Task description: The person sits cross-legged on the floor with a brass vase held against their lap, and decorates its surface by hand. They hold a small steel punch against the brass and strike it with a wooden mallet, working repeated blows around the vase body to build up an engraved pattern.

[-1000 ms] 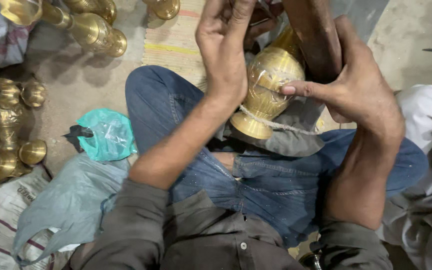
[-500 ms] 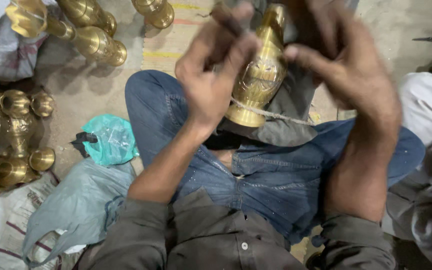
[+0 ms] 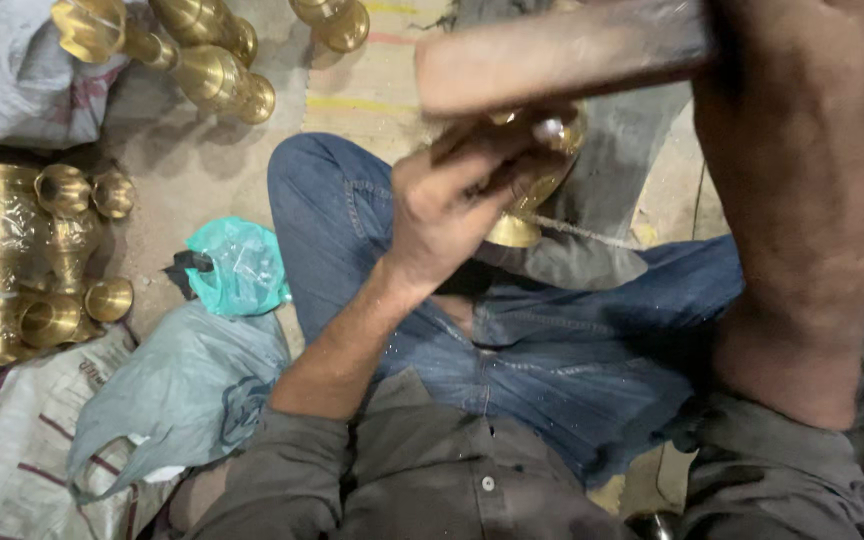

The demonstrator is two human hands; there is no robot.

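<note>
near you, your jeans-clad legs (image 3: pixel 552 350) fold over the floor, a grey plastic bag (image 3: pixel 182 390) at near left. your left hand (image 3: pixel 452 205) is clenched around the brass vase (image 3: pixel 532 190), which rests on a grey cloth (image 3: pixel 572 262) in your lap. your right hand (image 3: pixel 802 130) rises close and blurred, gripping a wooden mallet (image 3: pixel 562 55) just above the vase. farther left lie a teal bag (image 3: pixel 237 265) and more brass vessels (image 3: pixel 22 250).
</note>
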